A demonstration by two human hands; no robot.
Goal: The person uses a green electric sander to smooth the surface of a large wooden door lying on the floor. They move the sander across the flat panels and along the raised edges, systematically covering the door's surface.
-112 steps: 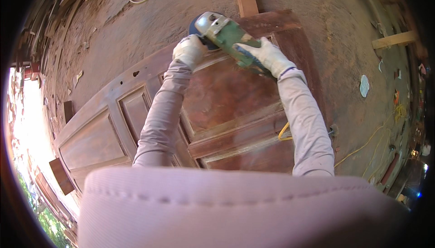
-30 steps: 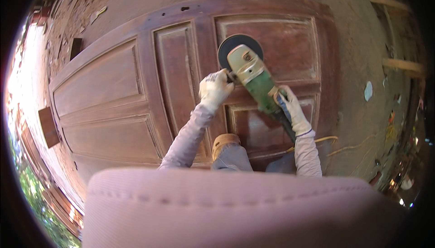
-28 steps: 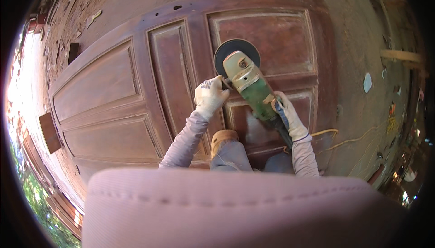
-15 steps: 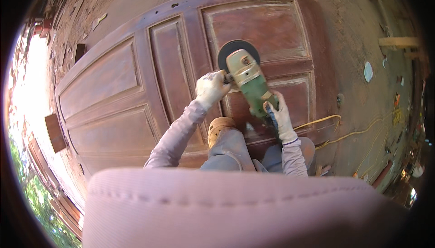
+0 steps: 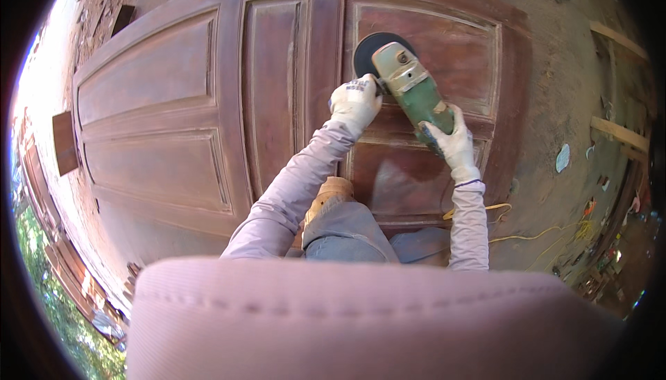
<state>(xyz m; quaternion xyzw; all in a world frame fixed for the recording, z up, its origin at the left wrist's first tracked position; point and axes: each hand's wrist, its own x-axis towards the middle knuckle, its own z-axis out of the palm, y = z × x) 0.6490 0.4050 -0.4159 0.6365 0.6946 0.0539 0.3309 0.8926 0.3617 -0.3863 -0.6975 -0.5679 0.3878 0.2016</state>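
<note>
A green angle grinder with a round black disc is over the upper right panel of a brown wooden door. My left hand, in a white glove, is closed round the side handle near the grinder's head. Wrapped round the rear of the body is my gloved right hand. The disc lies by the panel's left moulding; whether it touches the wood I cannot tell. Pale scuffed marks run along the panel edges.
My shoe is at the door's near side. A yellow cord trails over the ground on the right. Wooden battens lie at the far right, and a wood block sits off the door's left end.
Both hands have carried the grinder farther away and slightly right across the door, toward the upper right panel. The whole view has shifted a little too.
</note>
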